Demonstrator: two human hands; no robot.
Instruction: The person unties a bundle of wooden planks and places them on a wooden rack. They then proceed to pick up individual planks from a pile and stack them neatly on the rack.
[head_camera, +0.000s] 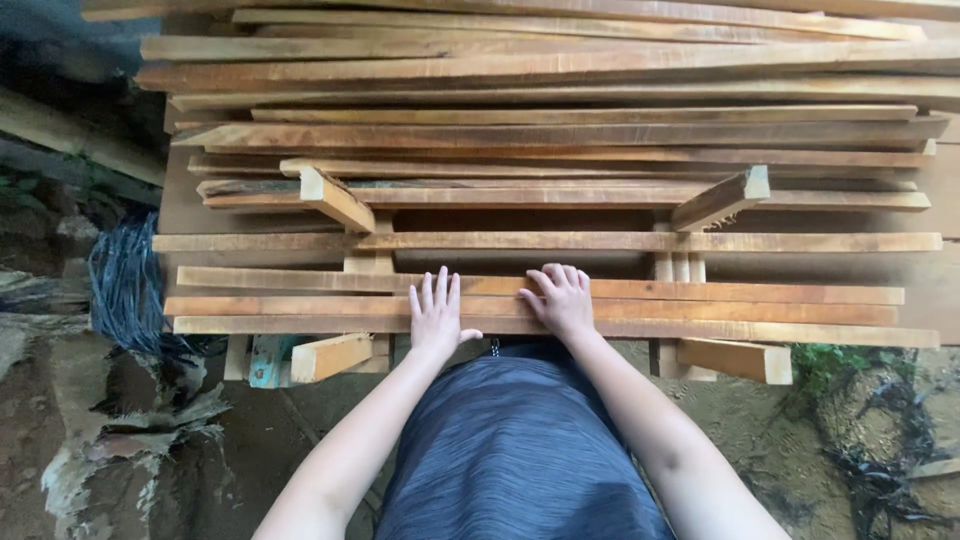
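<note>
Several long wooden planks lie crosswise in a stack before me. My left hand (436, 315) rests flat, fingers spread, on the nearest planks (300, 305). My right hand (562, 300) lies beside it on the same planks with its fingers curled over a plank's edge (750, 293). Neither hand is lifting anything. My grey clothing (515, 450) fills the bottom middle.
The stack rests on wooden supports whose square ends stick out at the left (330, 355) and right (740, 360). More planks (560, 130) pile up behind. A dark bundle of strands (125, 285) hangs at the left. Bare dirt ground (130, 450) and weeds (825, 365) lie around.
</note>
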